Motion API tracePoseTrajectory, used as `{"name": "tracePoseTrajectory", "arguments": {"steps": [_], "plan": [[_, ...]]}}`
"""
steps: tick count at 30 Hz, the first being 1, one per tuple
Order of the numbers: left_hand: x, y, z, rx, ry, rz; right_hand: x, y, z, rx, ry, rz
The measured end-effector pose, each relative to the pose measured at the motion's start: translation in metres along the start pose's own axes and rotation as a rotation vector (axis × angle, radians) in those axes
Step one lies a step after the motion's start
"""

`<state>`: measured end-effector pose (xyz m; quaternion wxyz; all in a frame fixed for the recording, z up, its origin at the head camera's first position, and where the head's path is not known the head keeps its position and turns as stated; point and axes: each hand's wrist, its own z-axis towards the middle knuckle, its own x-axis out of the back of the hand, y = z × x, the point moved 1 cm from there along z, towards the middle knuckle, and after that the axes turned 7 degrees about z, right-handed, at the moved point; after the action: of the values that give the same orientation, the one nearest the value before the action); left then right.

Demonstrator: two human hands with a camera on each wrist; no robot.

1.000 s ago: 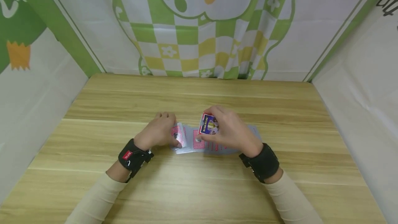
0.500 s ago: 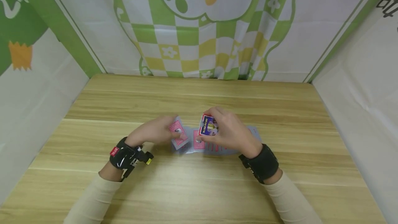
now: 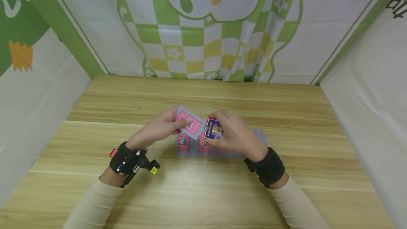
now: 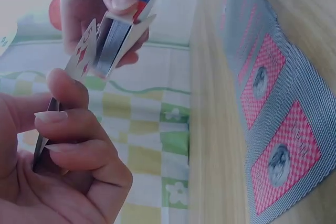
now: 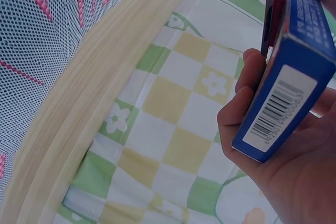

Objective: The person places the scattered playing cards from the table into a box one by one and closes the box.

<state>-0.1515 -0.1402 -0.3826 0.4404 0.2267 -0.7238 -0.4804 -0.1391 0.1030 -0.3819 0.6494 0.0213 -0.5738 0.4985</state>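
Head view: card [image 3: 195, 127] (red-backed) in left hand [image 3: 160, 128], box [image 3: 213, 129] in right hand [image 3: 236, 134].

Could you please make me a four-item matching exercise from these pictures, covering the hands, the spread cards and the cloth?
1. Left hand
2. Right hand
3. Spread playing cards
4. Checked cloth

A. Lying on the wooden table
B. Gripping the card box
C. Hanging behind the table
D. Holding at least one red-backed playing card

Pairs: 1-D; 2-B; 3-A; 4-C
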Motion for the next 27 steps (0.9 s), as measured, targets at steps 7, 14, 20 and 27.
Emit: {"name": "tracePoseTrajectory", "arguments": {"steps": [7, 14, 20, 27], "plan": [[-0.015, 0.004, 0.002, -0.031, 0.068, 0.027, -0.001, -0.002, 0.000, 0.008, 0.009, 0.015], [-0.029, 0.010, 0.002, -0.053, 0.171, -0.019, 0.000, -0.002, 0.000, 0.038, 0.042, -0.009], [-0.046, 0.011, 0.004, -0.069, 0.094, -0.038, -0.001, -0.001, 0.001, 0.064, 0.042, -0.022], [-0.034, 0.009, 0.001, -0.017, 0.171, 0.052, -0.001, 0.001, 0.001, 0.023, 0.049, -0.018]]}}
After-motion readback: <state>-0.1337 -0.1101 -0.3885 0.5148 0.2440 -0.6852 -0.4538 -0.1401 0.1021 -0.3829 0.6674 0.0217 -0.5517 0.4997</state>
